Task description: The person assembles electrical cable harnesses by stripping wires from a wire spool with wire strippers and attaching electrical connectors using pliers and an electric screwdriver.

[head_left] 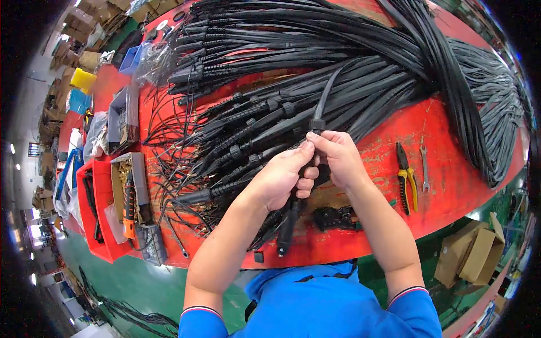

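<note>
Nearest, at the lower edge, a blue short-sleeved shirt with striped cuffs, and both bare forearms stretched over a scuffed red table. Along the table's close edge, a small black block and a black rod-like piece with a pale tip. Beside the right forearm, a cluster of black parts, too indistinct to name.

Slightly farther, at mid-table, the left hand with fingers curled in and thumb pressed to a flat black cable, just below its ribbed collar. Close against it, the right hand, pinching the same cable near the collar between thumb and forefinger. From there, bending up and away over the heap.

To the right, yellow-and-black-handled pliers just beside a metal wrench. To the left, an orange-and-black power screwdriver, near a red bin, and thin wires in a tangle.

Beyond the hands, thick bundles of black cables and, at far right, paler grey cables. Farther left, a grey bin, a blue bin and, past the table, piled cardboard boxes.
</note>
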The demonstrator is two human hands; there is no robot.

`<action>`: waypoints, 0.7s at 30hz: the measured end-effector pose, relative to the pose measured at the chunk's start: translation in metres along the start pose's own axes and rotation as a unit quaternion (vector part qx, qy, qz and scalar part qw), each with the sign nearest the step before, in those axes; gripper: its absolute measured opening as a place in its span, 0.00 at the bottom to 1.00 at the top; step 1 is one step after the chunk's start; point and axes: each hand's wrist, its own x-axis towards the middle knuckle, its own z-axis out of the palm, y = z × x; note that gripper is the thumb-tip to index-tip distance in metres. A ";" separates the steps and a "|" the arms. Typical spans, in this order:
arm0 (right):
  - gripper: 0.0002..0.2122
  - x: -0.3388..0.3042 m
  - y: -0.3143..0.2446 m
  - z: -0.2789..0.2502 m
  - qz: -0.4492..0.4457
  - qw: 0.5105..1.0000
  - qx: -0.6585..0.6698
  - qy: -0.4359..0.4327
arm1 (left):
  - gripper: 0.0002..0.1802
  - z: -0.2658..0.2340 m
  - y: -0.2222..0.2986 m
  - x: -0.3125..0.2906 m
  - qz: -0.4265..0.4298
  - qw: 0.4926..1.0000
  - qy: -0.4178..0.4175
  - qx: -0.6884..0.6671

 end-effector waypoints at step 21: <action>0.15 -0.039 0.035 0.007 0.093 0.982 0.140 -0.092 | 0.28 -0.025 -0.106 -0.104 0.038 0.988 0.015 -0.148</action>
